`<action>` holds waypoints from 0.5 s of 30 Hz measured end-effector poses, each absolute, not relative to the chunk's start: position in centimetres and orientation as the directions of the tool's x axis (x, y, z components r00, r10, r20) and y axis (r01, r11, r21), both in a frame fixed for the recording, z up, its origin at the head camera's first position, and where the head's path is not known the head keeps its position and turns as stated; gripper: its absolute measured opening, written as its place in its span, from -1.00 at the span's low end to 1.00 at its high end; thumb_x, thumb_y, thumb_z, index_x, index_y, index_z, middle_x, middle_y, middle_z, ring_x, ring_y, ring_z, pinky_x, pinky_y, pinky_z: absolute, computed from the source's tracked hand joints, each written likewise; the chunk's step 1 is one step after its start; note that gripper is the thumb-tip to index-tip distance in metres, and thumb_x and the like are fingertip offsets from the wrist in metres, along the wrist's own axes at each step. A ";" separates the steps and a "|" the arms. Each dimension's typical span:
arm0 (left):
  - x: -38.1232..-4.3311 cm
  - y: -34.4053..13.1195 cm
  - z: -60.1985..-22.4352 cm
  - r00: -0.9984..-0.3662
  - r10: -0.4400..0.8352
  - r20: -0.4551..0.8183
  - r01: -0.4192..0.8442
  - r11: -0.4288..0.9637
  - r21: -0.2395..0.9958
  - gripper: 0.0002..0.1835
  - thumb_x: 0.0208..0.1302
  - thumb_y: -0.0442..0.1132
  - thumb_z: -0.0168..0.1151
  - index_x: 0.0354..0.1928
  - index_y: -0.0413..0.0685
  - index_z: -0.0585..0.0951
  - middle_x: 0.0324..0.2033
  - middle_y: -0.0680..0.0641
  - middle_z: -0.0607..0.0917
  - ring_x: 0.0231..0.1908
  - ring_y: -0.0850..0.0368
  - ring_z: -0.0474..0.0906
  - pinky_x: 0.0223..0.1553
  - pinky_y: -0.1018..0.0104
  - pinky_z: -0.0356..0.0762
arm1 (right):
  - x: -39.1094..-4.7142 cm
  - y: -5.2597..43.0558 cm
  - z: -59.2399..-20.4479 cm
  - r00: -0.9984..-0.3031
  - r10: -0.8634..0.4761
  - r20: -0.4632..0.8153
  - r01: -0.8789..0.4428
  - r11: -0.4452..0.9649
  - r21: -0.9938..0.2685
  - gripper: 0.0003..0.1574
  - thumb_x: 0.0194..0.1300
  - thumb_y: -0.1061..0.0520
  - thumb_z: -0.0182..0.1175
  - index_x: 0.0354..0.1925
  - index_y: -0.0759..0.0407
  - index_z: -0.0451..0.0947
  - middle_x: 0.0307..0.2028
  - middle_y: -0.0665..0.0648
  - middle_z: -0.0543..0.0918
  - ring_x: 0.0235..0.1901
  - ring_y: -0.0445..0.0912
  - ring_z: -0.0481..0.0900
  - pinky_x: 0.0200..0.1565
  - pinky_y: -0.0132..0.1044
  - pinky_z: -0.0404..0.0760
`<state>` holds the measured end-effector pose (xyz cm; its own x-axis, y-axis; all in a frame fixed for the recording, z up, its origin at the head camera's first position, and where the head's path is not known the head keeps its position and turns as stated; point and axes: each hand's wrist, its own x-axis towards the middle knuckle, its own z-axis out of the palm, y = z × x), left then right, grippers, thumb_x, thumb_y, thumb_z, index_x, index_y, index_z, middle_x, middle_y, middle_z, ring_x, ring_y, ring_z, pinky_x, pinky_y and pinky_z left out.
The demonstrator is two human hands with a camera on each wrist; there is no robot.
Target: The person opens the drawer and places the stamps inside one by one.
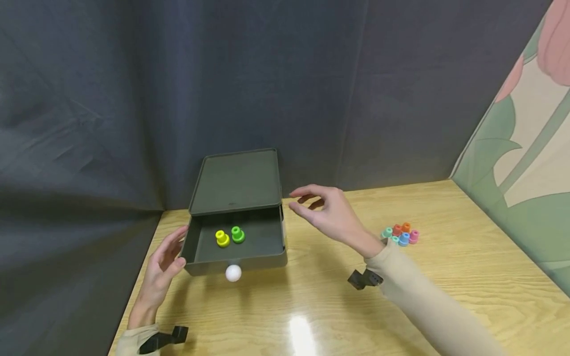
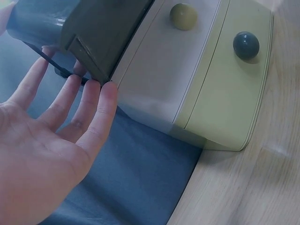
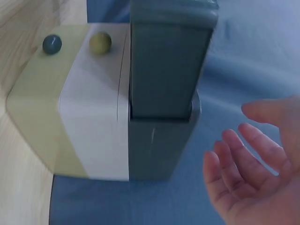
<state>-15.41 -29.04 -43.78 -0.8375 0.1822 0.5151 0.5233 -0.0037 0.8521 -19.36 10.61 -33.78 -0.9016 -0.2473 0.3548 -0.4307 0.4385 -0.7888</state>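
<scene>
The dark grey top drawer (image 1: 262, 242) is pulled out of a small chest of drawers (image 1: 238, 183). In it a yellow stepped peg (image 1: 222, 239) and a green one (image 1: 238, 235) stand side by side. My left hand (image 1: 160, 267) is at the drawer's left side, fingers extended; in the left wrist view the fingertips (image 2: 108, 91) meet the chest's dark edge, though firm contact is hard to tell. To the right of the chest, my right hand (image 1: 327, 210) hovers with bent fingers and holds nothing. The right wrist view shows it (image 3: 258, 173) apart from the chest.
Several coloured pegs (image 1: 404, 239) stand in a group on the wooden table (image 1: 320, 316), under the right forearm's far side. A white knob (image 1: 233, 273) juts from the drawer's front. Below are a white drawer (image 2: 154, 65) and a yellow-green one (image 2: 225, 93). Dark cloth (image 1: 311, 99) hangs behind.
</scene>
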 end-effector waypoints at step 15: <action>-15.2 -28.9 -43.6 -0.861 0.165 0.481 0.492 0.029 0.870 -0.34 0.37 -0.59 0.01 0.53 -0.38 0.34 0.44 0.17 0.53 0.44 0.34 0.39 0.38 0.49 0.26 | -16.5 21.5 -35.7 -0.978 -0.072 0.193 -0.191 0.671 -0.717 -0.55 0.53 -0.17 0.28 0.21 -0.01 0.72 0.08 0.23 0.80 -0.13 0.07 0.84 -0.20 -0.15 0.73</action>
